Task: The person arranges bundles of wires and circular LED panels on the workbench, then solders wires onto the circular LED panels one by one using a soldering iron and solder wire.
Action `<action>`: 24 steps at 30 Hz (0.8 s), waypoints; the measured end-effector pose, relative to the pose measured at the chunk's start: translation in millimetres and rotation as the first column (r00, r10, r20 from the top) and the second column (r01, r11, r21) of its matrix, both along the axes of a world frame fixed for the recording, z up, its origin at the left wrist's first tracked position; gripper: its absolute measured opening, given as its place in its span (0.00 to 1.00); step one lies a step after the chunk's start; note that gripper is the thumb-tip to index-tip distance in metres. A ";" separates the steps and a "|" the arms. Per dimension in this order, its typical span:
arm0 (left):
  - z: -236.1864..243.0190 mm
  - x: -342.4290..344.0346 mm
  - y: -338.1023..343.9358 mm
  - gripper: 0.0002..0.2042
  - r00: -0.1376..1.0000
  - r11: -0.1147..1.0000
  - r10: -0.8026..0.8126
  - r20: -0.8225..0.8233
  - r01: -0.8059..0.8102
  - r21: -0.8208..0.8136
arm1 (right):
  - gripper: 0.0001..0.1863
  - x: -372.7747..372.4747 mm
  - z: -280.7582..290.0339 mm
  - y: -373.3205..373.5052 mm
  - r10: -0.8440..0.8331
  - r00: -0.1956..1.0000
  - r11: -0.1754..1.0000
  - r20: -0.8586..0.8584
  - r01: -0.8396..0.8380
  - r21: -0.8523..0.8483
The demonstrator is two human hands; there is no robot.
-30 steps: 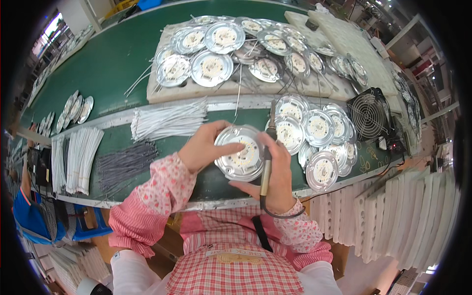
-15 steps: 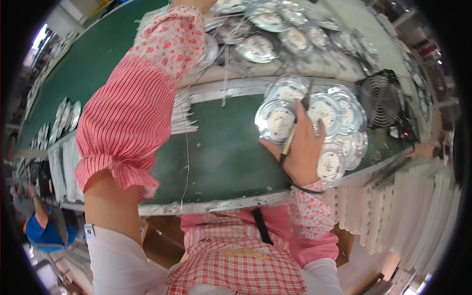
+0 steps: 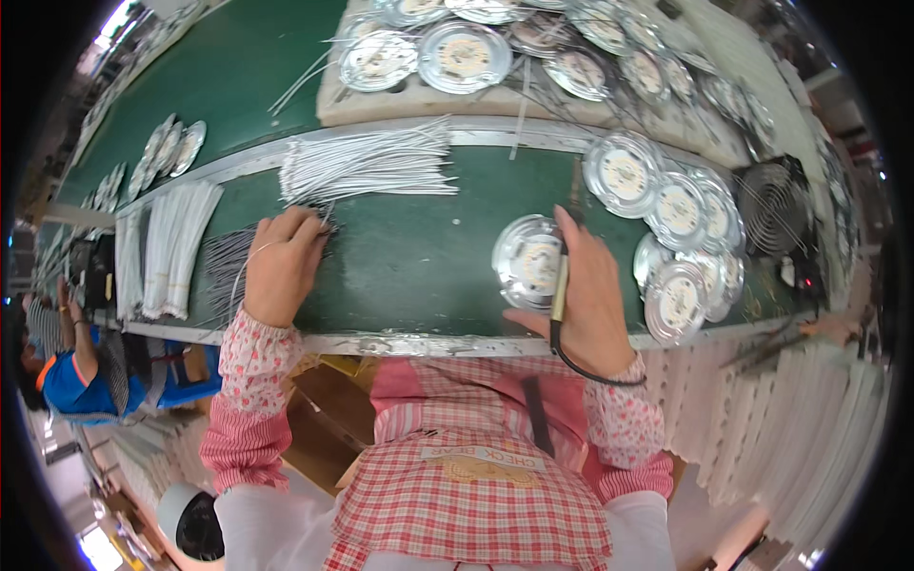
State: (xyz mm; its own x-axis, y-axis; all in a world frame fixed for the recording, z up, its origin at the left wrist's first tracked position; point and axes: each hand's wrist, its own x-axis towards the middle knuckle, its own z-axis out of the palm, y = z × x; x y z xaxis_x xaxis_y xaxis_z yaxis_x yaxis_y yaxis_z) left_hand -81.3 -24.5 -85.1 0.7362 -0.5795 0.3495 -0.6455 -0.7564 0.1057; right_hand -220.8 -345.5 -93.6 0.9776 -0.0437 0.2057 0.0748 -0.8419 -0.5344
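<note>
My left hand [image 3: 282, 259] is closed at the grey wire bundle [image 3: 228, 266], fingertips pinched on thin wire. A white wire bundle [image 3: 364, 164] lies just beyond it. My right hand [image 3: 590, 295] grips a soldering iron [image 3: 559, 298] with a pale handle and black cord, tip pointing away from me. The same hand's thumb and fingers are at a round silver disc [image 3: 519, 257] with a pale centre board on the green bench. A pile of similar discs [image 3: 624, 171] sits just to its right.
A foam tray [image 3: 328, 105] of discs and wires spans the back. A black fan [image 3: 773, 205] stands right. Long white bundles [image 3: 176, 247] and small disc stacks [image 3: 176, 147] lie left. A worker in blue [image 3: 76, 381] is at far left. White foam sheets [image 3: 781, 428] stand lower right.
My left hand left the disc, reached up toward the tray, then came down to the grey wires at left. My right hand with iron and disc shifted rightward.
</note>
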 end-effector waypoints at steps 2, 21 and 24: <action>-8.1 -0.8 0.5 0.07 0.999 0.993 -0.044 0.006 0.045 -0.110 | 0.61 4.2 -4.5 -1.0 0.048 0.999 0.995 0.004 -0.048 0.087; 4.8 -17.1 -94.3 0.11 0.782 0.792 -0.397 -0.481 0.027 -0.610 | 0.60 -3.3 -9.2 7.1 0.061 0.997 0.593 0.052 -0.078 0.801; 10.3 -32.5 -118.0 0.07 0.621 0.734 -0.474 -0.624 -0.113 -0.670 | 0.61 -1.0 -5.4 12.0 0.079 0.997 0.333 -0.021 -0.007 0.943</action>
State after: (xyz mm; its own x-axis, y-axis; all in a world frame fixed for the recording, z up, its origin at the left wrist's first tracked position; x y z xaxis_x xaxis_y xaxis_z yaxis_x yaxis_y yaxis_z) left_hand -113.8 -142.6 -74.8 0.7939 -0.6041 0.0691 -0.2331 -0.1973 0.9522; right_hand -221.8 -333.5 -99.0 0.9915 -0.1303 0.0067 0.0366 0.2279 -0.9730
